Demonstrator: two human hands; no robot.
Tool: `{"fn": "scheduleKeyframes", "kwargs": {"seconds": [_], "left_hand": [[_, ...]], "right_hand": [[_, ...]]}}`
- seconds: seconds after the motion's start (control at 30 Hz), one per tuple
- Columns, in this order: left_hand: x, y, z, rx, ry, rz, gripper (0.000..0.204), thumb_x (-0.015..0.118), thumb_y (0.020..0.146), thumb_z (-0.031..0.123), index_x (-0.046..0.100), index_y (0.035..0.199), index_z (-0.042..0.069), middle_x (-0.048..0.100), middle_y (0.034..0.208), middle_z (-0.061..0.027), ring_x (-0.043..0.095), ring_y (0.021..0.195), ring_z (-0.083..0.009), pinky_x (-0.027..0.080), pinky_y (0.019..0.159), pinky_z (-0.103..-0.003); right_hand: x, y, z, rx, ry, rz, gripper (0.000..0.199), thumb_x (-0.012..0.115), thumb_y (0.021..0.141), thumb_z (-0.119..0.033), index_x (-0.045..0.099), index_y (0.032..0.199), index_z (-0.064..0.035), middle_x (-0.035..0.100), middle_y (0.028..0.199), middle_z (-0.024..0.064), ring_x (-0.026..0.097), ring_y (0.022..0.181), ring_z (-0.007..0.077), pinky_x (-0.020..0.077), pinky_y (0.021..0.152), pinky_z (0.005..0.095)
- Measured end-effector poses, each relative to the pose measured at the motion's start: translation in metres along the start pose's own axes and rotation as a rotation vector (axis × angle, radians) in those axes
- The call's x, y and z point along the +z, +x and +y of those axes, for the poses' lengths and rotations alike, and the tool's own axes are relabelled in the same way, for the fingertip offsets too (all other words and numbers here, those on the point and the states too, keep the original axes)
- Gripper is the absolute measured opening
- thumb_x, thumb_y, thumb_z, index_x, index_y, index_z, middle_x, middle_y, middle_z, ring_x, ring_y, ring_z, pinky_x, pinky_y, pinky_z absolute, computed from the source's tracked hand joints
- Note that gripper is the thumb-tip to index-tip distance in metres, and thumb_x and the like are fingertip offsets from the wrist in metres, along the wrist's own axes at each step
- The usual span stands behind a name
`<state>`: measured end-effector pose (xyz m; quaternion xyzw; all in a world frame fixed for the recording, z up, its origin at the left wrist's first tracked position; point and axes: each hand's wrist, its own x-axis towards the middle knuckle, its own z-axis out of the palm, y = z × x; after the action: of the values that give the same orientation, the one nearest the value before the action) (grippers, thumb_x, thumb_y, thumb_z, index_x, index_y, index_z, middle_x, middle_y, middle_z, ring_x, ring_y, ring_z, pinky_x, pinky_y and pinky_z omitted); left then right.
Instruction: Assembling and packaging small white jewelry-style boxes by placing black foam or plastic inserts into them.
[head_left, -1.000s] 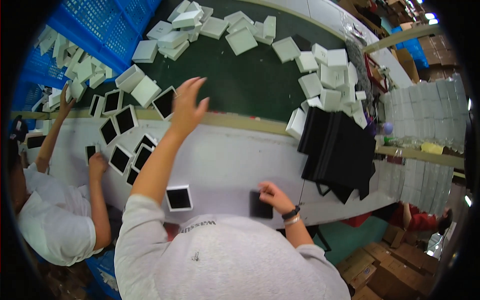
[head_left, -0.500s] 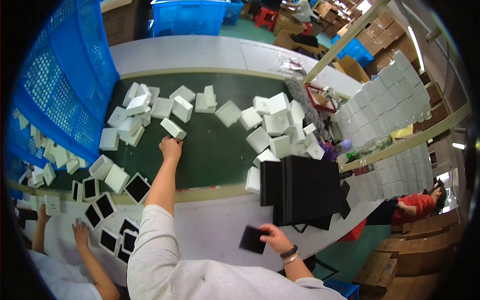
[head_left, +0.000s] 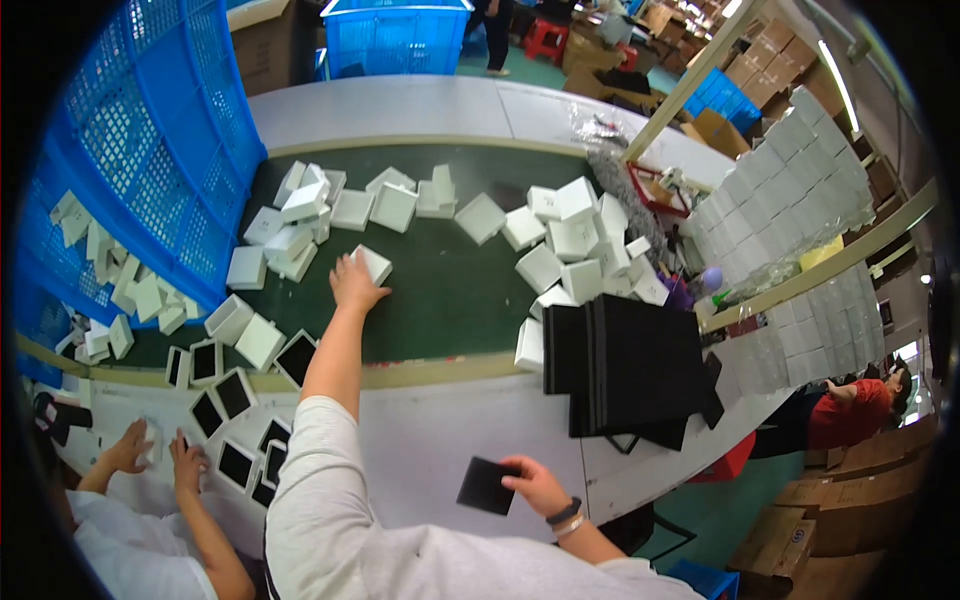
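Note:
My left hand [head_left: 353, 285] reaches far out over the dark green belt [head_left: 450, 300] and closes on a small white box [head_left: 373, 263]. More white boxes lie scattered around it on the belt. My right hand [head_left: 535, 485] stays close to my body at the white table's near edge and holds a black square pad [head_left: 487, 485] by its right side. A stack of black pads [head_left: 630, 365] stands on the table just above my right hand.
A big blue crate [head_left: 150, 150] with white boxes lies at the left. A co-worker's hands [head_left: 155, 450] work among white boxes with black insides [head_left: 225, 395] at lower left. Stacked white boxes [head_left: 790, 210] fill a shelf at right, with a person in red [head_left: 845, 410] below it.
My left hand has moved from reaching out empty to gripping a white box on the belt. My head has tilted, shifting the whole view. My right hand still holds the black pad.

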<state>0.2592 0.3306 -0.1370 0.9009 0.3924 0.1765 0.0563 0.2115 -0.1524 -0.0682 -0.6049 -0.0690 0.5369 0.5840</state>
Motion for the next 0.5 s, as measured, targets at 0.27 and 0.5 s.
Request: {"fn": "scheduleKeyframes", "kwargs": {"seconds": [0.27,0.5], "left_hand": [[-0.127,-0.138,0.087,-0.537,-2.24,-0.658,0.054,0.05,0.092,0.037,0.041,0.134,0.005,0.056,0.123,-0.0114,0.058,0.107,-0.0248,0.047,0.09,-0.041],[-0.221,-0.258,0.094,-0.517,-2.146,-0.881,0.061,0.05,0.088,0.043,0.045,0.131,0.0,0.055,0.126,-0.0117,0.054,0.116,-0.0227,0.043,0.099,-0.036]], "right_hand": [[0.025,0.02,-0.081,-0.48,0.193,0.401,0.035,0.062,0.085,-0.001,0.053,0.119,-0.0002,0.059,0.109,0.0068,0.055,0.098,0.0129,0.0455,0.084,0.0259],[0.102,0.001,-0.153,-0.906,-0.602,0.263,0.019,0.068,0.081,-0.007,0.066,0.1,-0.0066,0.065,0.095,0.007,0.053,0.084,0.0224,0.044,0.079,0.0306]]}}
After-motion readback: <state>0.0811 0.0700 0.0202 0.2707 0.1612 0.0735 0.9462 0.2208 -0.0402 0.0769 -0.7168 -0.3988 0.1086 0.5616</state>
